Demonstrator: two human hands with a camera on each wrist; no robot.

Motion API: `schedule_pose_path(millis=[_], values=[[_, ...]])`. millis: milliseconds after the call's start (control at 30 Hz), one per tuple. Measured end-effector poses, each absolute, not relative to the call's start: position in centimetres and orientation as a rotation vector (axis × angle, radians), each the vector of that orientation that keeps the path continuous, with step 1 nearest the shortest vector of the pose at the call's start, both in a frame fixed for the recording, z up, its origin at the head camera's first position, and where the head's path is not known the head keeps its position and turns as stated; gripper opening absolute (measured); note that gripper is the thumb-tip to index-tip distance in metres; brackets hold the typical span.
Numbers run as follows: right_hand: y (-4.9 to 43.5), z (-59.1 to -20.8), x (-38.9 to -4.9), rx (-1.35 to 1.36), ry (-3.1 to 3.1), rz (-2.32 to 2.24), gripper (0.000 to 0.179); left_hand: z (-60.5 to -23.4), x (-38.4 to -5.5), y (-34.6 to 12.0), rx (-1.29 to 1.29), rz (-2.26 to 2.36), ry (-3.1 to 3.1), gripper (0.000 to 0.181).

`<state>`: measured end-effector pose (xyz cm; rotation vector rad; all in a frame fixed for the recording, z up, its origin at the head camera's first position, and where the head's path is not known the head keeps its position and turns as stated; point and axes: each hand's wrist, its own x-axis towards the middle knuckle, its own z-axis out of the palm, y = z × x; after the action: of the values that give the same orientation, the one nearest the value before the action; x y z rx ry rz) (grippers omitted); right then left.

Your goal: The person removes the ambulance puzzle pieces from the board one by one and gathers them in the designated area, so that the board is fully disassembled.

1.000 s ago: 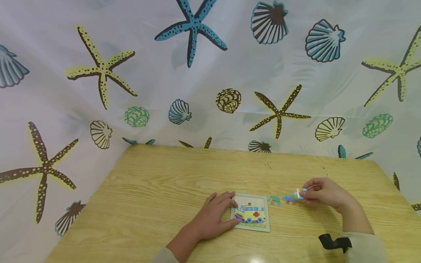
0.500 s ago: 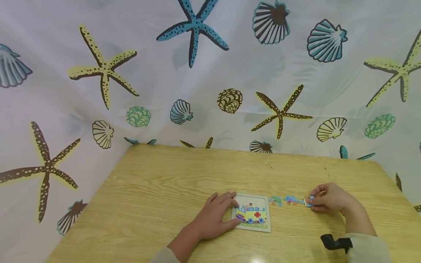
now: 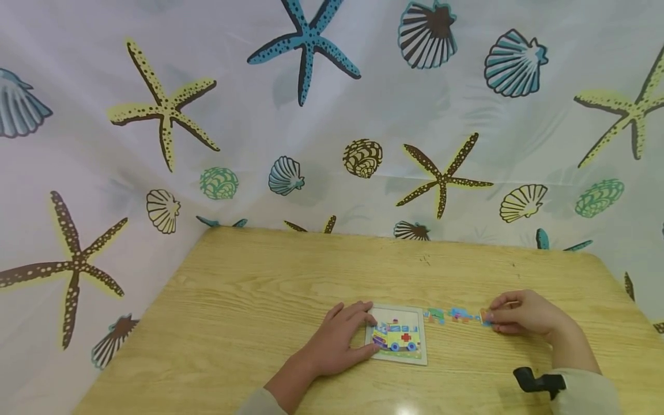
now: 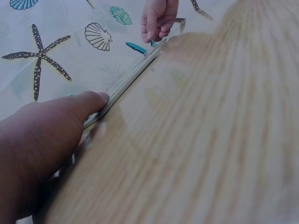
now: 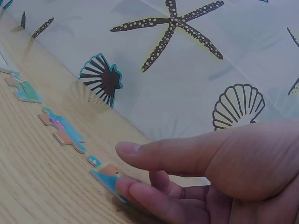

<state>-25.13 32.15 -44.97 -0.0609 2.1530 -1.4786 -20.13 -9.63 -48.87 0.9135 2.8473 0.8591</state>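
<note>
On the desk (image 3: 249,288), the left hand (image 3: 337,340) rests, fingers relaxed, at the nine-o'clock edge of the ambulance jigsaw (image 3: 402,336); toward three o'clock, the right hand (image 3: 524,314), released, thumb clear, has fingertips at the outermost loose piece (image 5: 106,175).

right hand (image 3: 534,316) lower and further right than a second ago, puzzle piece (image 5: 106,179) now down on the table (image 3: 270,265) rather than raised in a pinch, more orange showing, thumb now clear of it
</note>
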Motion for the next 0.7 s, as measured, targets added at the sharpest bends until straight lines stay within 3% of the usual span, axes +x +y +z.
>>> schedule_pose_path(millis=[300, 700], values=[[30.9, -43.8, -25.2, -0.2, 2.116, -1.514, 0.055, -48.9, -20.2, -9.6, 0.918, 0.862, 2.847, 0.042], [26.9, -42.6, -25.0, -0.361, 2.153, -1.447, 0.052, -49.2, -20.1, -9.7, 0.919, 0.865, 2.848, 0.044]])
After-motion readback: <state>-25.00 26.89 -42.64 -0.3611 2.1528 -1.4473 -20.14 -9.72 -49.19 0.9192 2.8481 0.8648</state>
